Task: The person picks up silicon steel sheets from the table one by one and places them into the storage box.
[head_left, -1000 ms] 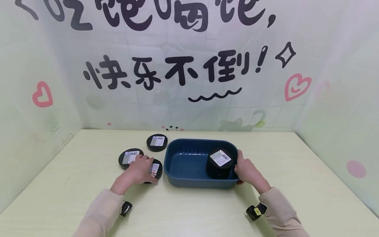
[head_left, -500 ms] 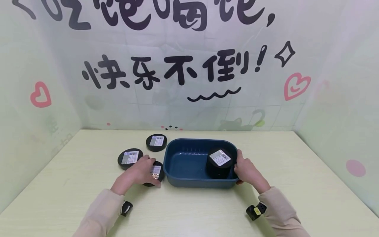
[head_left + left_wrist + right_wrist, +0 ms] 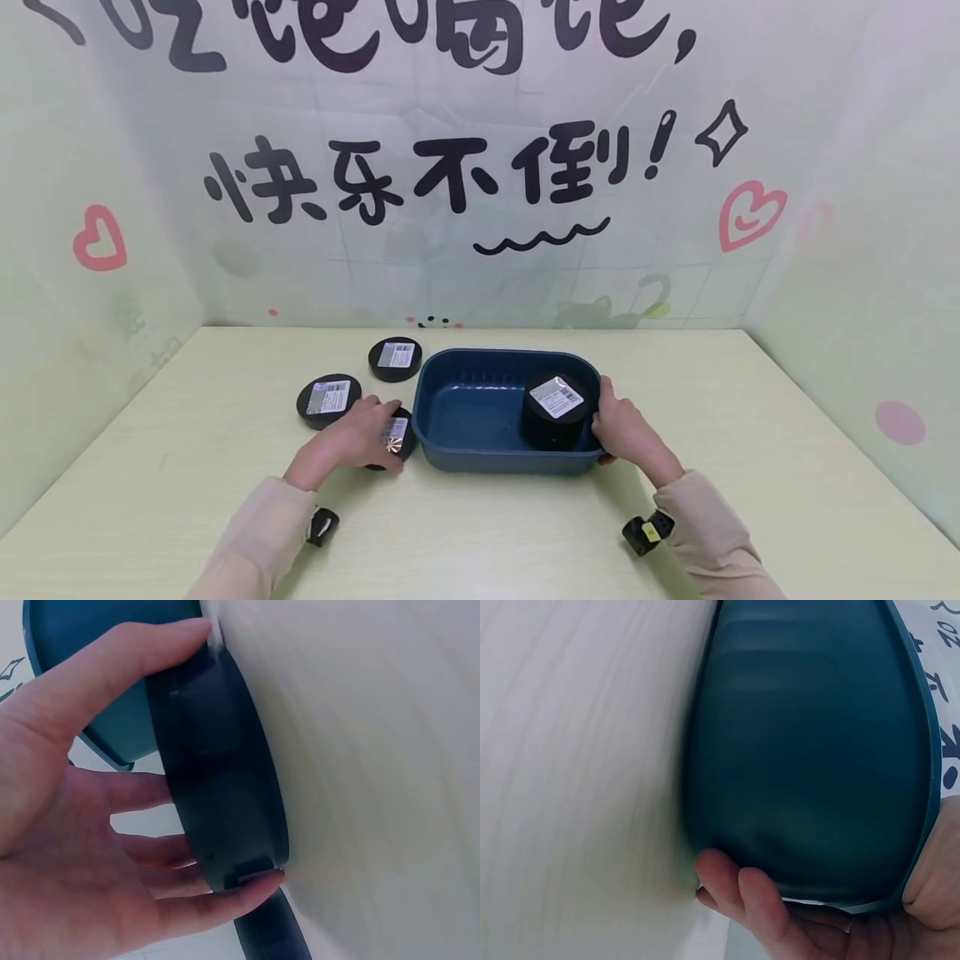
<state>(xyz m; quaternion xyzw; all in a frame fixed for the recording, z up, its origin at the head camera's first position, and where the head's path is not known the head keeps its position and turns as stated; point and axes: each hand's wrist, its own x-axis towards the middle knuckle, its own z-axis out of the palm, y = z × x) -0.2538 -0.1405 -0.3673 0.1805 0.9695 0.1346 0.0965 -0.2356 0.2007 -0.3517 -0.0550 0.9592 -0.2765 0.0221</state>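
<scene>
My left hand (image 3: 362, 433) grips a flat round black disc (image 3: 401, 427) with a white barcode label, just left of a blue plastic basin (image 3: 487, 462). In the left wrist view the thumb lies over one side of this disc (image 3: 217, 765) and the fingers wrap the opposite side, its edge close over the table. The right hand (image 3: 628, 429) holds the basin's right end; in the right wrist view its fingertips curl under the basin wall (image 3: 810, 765). Inside the basin, at the right, stands a black round stack (image 3: 553, 421) with a labelled top.
Two more black discs lie on the pale table: one (image 3: 328, 400) left of the left hand, another (image 3: 395, 358) farther back beside the basin. A printed cloth wall (image 3: 420, 275) rises behind the table. Each wrist wears a small black device (image 3: 322, 527).
The left hand has shifted its disc slightly to the right, toward the basin. The right hand keeps its hold on the basin, which stays in place.
</scene>
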